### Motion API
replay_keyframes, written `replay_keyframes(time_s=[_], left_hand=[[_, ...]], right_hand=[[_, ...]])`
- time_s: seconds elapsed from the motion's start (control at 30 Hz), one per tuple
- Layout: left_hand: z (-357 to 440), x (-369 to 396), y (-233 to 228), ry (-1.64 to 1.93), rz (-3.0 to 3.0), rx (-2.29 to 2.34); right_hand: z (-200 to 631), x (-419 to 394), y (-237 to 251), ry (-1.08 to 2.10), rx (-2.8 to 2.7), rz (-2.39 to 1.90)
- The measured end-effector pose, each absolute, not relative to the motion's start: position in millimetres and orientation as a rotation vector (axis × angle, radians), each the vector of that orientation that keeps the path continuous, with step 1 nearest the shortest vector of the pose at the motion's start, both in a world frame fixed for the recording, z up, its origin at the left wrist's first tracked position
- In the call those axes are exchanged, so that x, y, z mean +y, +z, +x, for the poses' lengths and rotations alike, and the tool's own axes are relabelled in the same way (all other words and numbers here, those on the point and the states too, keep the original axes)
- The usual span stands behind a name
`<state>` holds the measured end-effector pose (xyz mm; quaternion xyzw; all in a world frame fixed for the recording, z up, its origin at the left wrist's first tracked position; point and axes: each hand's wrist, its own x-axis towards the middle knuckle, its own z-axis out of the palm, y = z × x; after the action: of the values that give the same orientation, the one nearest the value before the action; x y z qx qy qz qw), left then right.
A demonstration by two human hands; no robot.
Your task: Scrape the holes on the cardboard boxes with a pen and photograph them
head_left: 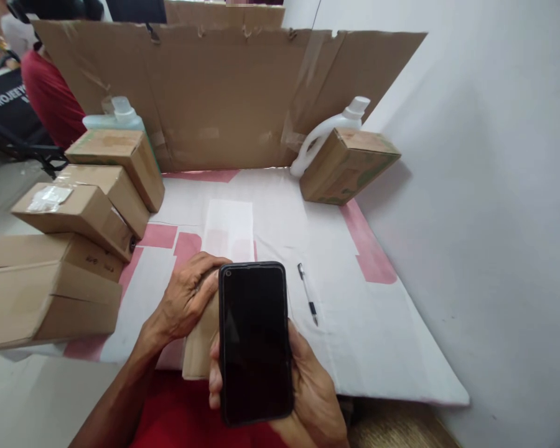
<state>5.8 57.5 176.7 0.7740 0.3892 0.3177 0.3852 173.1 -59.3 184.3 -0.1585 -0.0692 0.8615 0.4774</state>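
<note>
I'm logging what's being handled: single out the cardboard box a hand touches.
The box against the left hand, partly hidden behind the phone; neither hand touches the other boxes.

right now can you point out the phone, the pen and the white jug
Phone (256,342): head view, middle of its dark screen.
Pen (307,290): head view, on its clear barrel.
White jug (336,124): head view, on its shoulder below the cap.

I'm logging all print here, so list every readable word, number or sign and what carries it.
"PROJEEY", on the black chair; the rest is unclear.
Handwriting on the front left box: too blurred to read.
Green print on the right box: unreadable.
Phone: dark screen, no text.
</note>
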Motion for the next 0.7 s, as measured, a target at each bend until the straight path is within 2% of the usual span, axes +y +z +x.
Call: replay_keyframes(time_s=[0.57, 0.7], left_hand=[[6, 57, 178, 0.825, 2.001, 1.012], [4, 57, 177, 0.817, 2.009, 1.043]], right_hand=[[172, -60, 178, 2.089, -0.219, -0.388], [192, -59, 186, 1.999, -0.248, -0.458]])
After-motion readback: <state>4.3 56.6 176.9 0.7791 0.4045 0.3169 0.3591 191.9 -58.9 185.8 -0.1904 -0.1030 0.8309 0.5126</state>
